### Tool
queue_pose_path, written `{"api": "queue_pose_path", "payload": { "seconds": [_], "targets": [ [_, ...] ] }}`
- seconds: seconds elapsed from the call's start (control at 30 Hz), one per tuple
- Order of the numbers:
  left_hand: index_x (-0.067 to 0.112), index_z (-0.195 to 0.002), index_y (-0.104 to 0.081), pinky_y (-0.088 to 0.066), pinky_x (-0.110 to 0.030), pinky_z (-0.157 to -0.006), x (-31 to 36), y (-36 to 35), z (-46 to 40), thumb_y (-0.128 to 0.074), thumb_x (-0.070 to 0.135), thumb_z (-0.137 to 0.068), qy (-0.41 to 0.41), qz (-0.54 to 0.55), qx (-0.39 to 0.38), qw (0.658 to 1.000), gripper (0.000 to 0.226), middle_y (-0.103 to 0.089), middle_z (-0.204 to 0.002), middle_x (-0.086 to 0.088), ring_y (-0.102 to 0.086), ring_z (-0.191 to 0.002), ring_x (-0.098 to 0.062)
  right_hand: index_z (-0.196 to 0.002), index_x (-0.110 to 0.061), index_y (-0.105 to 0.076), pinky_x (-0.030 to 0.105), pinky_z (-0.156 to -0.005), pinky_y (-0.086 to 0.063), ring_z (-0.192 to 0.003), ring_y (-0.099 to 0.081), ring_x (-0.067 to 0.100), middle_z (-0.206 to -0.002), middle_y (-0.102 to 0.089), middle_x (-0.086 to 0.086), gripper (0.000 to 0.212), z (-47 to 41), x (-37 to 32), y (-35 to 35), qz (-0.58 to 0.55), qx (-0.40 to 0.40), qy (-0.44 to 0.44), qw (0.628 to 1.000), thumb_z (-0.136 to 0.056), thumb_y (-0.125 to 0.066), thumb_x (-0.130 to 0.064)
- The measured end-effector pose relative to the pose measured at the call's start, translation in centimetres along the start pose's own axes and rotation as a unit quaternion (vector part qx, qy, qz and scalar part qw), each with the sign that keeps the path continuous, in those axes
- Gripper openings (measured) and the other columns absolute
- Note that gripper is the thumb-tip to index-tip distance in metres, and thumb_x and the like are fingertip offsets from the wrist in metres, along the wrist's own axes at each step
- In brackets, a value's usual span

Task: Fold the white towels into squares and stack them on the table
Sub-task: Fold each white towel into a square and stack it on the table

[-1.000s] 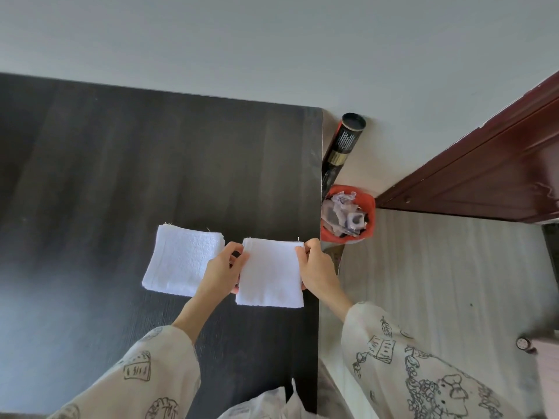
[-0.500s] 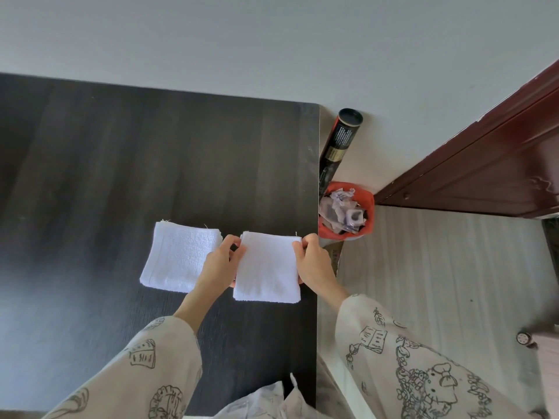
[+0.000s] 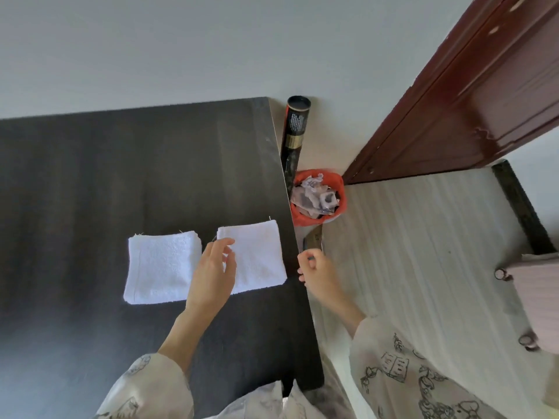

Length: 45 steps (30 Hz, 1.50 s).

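**Second square down, stacking is next**

Two folded towels flat on the surface (image 3: 90, 182): left towel (image 3: 161, 267), right towel (image 3: 257, 258), just beside each other, not stacked. My left hand (image 3: 211, 276) hovers over the right towel's 9 o'clock edge, grip spread, holding nothing. Right hand (image 3: 317, 272) sits off the surface at 3 o'clock, fingers loosely curled, empty. Next move, I'd say: lift the right towel onto the left one, corners aligned. Watch-out: right towel lies close to the surface's 3 o'clock edge; orange bin (image 3: 319, 196) on the floor past it. Open room from 9 to 12 o'clock.
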<state>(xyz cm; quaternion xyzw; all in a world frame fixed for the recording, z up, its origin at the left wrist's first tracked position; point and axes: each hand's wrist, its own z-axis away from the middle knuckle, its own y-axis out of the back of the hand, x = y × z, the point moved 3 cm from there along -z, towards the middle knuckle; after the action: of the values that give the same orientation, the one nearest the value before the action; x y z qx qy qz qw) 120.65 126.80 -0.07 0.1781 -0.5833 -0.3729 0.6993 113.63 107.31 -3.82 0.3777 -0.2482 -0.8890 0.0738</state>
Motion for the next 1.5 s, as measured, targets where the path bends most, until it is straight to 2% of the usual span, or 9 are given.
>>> {"api": "queue_pose_path", "payload": {
  "seconds": [0.1,0.23,0.37,0.47,0.63,0.8,1.1,1.3,1.5],
  "targets": [
    [0.019,-0.122,-0.053,-0.049,-0.026,-0.088,1.6,-1.2,1.0,-0.045,0.019,-0.095,-0.043,-0.006,-0.072,0.996,0.028,-0.056,-0.126,-0.004,-0.054,-0.100,-0.013,-0.110,-0.019,-0.050,0.029,-0.090,-0.051,-0.095,-0.060,0.013,-0.105,-0.061,0.002,0.020,2.5,1.6,2.1,-0.056,0.017,0.005,0.998,-0.098,-0.040,-0.033],
    [0.023,-0.123,-0.052,-0.042,-0.017,-0.081,4.7,-3.5,3.4,-0.043,0.027,-0.096,-0.076,-0.015,-0.154,0.985,0.028,-0.057,-0.122,0.002,-0.051,-0.096,-0.007,-0.102,-0.017,-0.051,0.015,-0.070,-0.047,-0.073,-0.059,0.004,-0.084,-0.062,-0.004,0.015,6.3,4.4,6.0,-0.139,0.068,0.009,0.988,-0.098,-0.042,-0.028],
    [0.022,-0.120,-0.055,-0.038,-0.015,-0.077,9.0,-6.5,8.0,-0.045,0.022,-0.096,-0.128,-0.006,-0.188,0.974,0.026,-0.061,-0.106,0.007,-0.056,-0.095,-0.009,-0.101,-0.016,-0.054,0.029,-0.076,-0.050,-0.073,-0.063,0.011,-0.080,-0.065,-0.004,0.014,11.7,8.9,10.7,-0.193,0.124,0.009,0.973,-0.097,-0.045,-0.026],
    [0.020,-0.118,-0.057,-0.040,-0.019,-0.083,13.1,-10.1,12.8,-0.048,0.022,-0.095,-0.176,-0.003,-0.220,0.959,0.025,-0.063,-0.105,0.006,-0.058,-0.097,-0.009,-0.105,-0.011,-0.056,0.036,-0.076,-0.051,-0.078,-0.064,0.020,-0.087,-0.066,0.005,0.020,17.4,13.6,14.9,-0.227,0.174,0.014,0.958,-0.097,-0.045,-0.025],
    [0.012,-0.115,-0.059,-0.045,-0.033,-0.090,20.8,-18.7,23.9,-0.051,0.015,-0.093,-0.247,0.004,-0.277,0.929,0.024,-0.061,-0.100,0.001,-0.061,-0.097,-0.021,-0.104,-0.014,-0.056,0.028,-0.068,-0.050,-0.072,-0.063,0.016,-0.083,-0.065,0.000,0.015,28.7,25.0,22.0,-0.276,0.262,-0.005,0.924,-0.097,-0.045,-0.021],
    [0.020,-0.106,-0.057,-0.046,-0.012,-0.071,29.1,-28.6,36.2,-0.050,0.013,-0.093,-0.364,-0.007,-0.374,0.853,0.017,-0.063,-0.095,0.004,-0.061,-0.085,-0.015,-0.105,-0.009,-0.057,0.025,-0.064,-0.048,-0.068,-0.061,0.017,-0.079,-0.064,0.001,0.015,40.7,36.6,28.0,-0.338,0.389,-0.054,0.855,-0.096,-0.046,-0.015],
    [0.020,-0.104,-0.060,-0.049,-0.025,-0.077,42.8,-42.8,53.3,-0.051,0.013,-0.092,-0.487,-0.014,-0.489,0.724,0.016,-0.065,-0.096,0.002,-0.063,-0.086,-0.016,-0.104,-0.006,-0.060,0.027,-0.067,-0.050,-0.072,-0.064,0.018,-0.084,-0.067,0.006,0.018,53.2,51.3,37.4,-0.392,0.530,-0.092,0.746,-0.096,-0.047,-0.016],
    [0.016,-0.106,-0.061,-0.048,-0.022,-0.079,52.3,-54.9,61.2,-0.050,0.014,-0.093,-0.526,0.002,-0.530,0.665,0.017,-0.065,-0.098,0.003,-0.061,-0.088,-0.014,-0.104,-0.009,-0.060,0.031,-0.071,-0.052,-0.073,-0.065,0.018,-0.084,-0.068,0.004,0.018,57.2,61.3,46.8,-0.394,0.593,-0.101,0.695,-0.096,-0.045,-0.015],
    [0.012,-0.111,-0.060,-0.042,-0.008,-0.074,62.1,-67.1,66.7,-0.048,0.016,-0.094,-0.554,-0.015,-0.553,0.622,0.021,-0.063,-0.100,0.005,-0.062,-0.090,-0.012,-0.102,-0.012,-0.060,0.028,-0.069,-0.051,-0.074,-0.064,0.016,-0.085,-0.068,0.003,0.018,58.0,70.3,59.0,-0.389,0.615,-0.114,0.676,-0.097,-0.043,-0.015]
  ]
}}
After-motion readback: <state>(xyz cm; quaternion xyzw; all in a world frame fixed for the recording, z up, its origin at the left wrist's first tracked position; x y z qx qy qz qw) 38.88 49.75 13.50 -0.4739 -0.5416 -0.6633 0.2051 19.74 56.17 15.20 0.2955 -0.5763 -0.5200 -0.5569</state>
